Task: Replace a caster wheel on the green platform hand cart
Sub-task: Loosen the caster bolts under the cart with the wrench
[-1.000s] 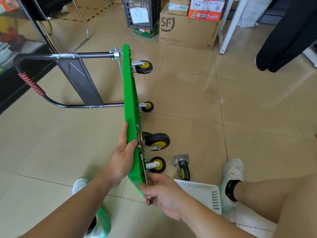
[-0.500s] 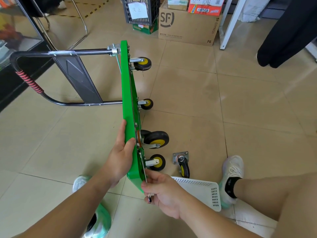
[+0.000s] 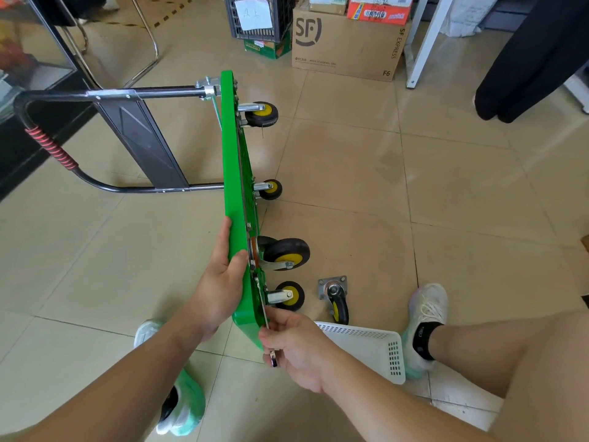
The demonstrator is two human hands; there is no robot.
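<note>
The handle (image 3: 47,145) sticks out toward 9 o'clock. The cart (image 3: 237,173) stands on its long edge through the middle of the view, with its underside facing 3 o'clock. The left hand (image 3: 223,279) steadies it from the 9 o'clock side, with palm and forefinger along the deck's top face and the thumb hooked over the rim. The large caster (image 3: 287,254), at 3 o'clock of that thumb, looks like the one being fitted. A small caster (image 3: 288,295) sits just at 6 o'clock of it. Below that, the right hand (image 3: 298,344) has its fingers clamped on a wrench (image 3: 273,358). The wrench's thin shank runs toward 12 o'clock along the underside, up to the mounting plates. A loose caster (image 3: 334,298) lies on the tiles at 4 o'clock of the large one, near a white basket (image 3: 366,349).

The step in hand seems to be tightening a plate bolt. To do it well, I would:
- hold the deck firmly so it cannot rock on its edge;
- seat the wrench head square on the nut before turning;
- swing in short arcs that stay clear of the small caster;
- snug all the bolts evenly rather than finishing one first.

The wrench head and the bolt it works on are lost against the deck's rim, too thin to make out. The left hand's other fingers are hidden beneath the forefinger. I cannot tell how many bolts are in, nor whether the loose caster is the worn one.
</note>
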